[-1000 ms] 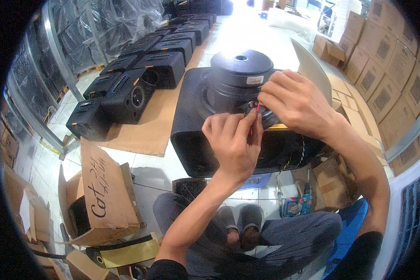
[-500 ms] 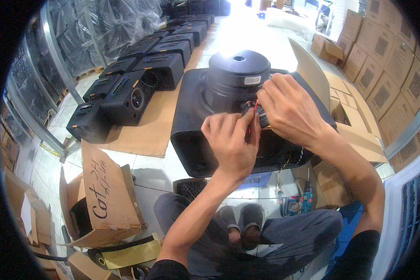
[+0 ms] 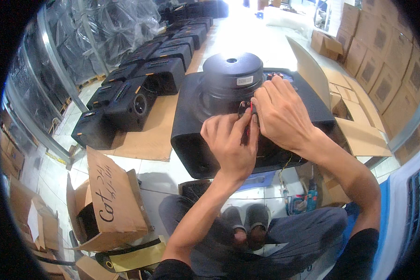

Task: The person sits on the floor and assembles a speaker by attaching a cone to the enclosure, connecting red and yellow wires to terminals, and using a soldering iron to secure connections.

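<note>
Half a second on, still fiddling with the red wire [image 3: 252, 108]
Left hand [image 3: 231, 147] and right hand [image 3: 284, 112] both stay pinched tight on it, by the terminal [image 3: 242, 107] of the magnet-up woofer [image 3: 232, 66] atop my speaker cabinet [image 3: 185, 133]. Only my view's shifted; wiring's mid-step, I reckon.

the round speaker magnet [image 3: 232, 69] is smooth with a soft sheen; the cabinet [image 3: 187, 145] is matt black. plastic sheeting [image 3: 121, 28] is crinkled and glossy, the post [image 3: 60, 66] smooth metal, the open box [image 3: 119, 200] matt cardboard, the floor tiles [image 3: 156, 179] shiny, the trousers [image 3: 308, 229] matt cloth.
</note>
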The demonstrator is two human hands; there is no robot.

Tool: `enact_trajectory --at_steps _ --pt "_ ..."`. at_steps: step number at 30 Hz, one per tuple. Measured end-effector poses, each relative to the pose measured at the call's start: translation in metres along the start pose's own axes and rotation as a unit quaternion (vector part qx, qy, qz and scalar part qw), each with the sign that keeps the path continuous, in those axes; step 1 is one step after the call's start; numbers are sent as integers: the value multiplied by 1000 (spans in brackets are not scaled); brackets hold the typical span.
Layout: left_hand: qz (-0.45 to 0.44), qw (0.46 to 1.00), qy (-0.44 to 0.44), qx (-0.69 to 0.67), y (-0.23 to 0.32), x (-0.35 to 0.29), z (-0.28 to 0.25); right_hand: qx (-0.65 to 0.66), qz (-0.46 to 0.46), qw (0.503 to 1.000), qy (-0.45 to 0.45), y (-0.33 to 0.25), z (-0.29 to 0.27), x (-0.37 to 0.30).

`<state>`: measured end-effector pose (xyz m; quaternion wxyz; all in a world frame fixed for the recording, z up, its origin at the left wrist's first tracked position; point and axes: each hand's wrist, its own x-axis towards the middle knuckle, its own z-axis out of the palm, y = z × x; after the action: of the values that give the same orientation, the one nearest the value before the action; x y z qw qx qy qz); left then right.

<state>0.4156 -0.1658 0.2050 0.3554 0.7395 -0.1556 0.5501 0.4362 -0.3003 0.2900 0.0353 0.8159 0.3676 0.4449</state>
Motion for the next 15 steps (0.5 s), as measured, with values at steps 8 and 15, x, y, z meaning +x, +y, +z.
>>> enact_trajectory --at_steps 8,15 --pt "-16 1000 -16 4 2 -4 -1 113 101 988 -6 -8 4 -2" --pt "4 999 -20 25 2 -4 -4 223 148 962 -57 7 -23 -9"
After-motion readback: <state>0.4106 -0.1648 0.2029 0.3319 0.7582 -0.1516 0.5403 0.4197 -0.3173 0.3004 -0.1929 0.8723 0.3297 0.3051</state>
